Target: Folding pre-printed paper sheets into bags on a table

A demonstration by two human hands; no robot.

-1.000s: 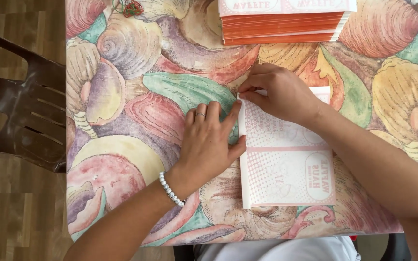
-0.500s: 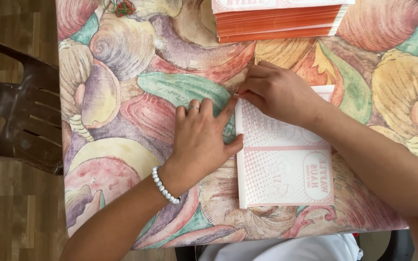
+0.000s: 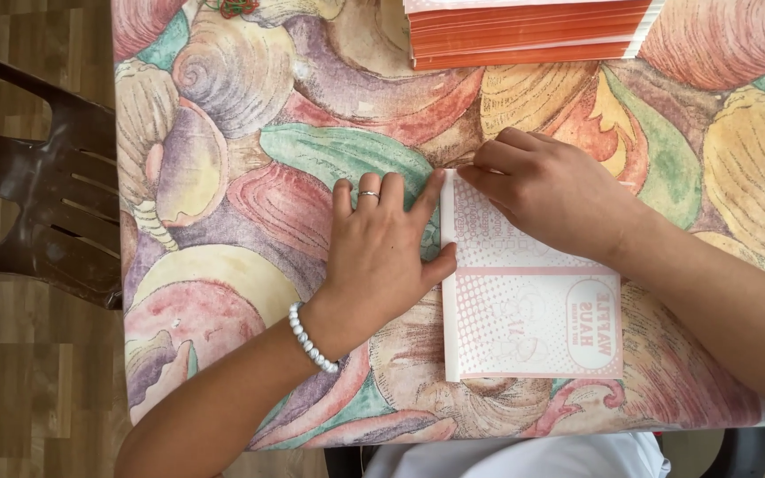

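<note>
A white paper bag (image 3: 524,319) with a pink dotted print lies flat on the shell-patterned tablecloth (image 3: 241,115). My left hand (image 3: 382,248) rests flat on the cloth, fingers spread, its thumb and forefinger against the bag's left edge. It wears a ring and a white bead bracelet. My right hand (image 3: 546,190) lies over the bag's top part, fingertips pinching the upper left corner.
A stack of flat paper bags with orange edges (image 3: 529,31) sits at the table's far edge. A dark brown plastic chair (image 3: 33,186) stands left of the table on a wooden floor. Red and green rubber bands (image 3: 236,7) lie at the top.
Both hands stay on the bag; the left hand has slid slightly along the bag's left edge. The view has shifted a little.
</note>
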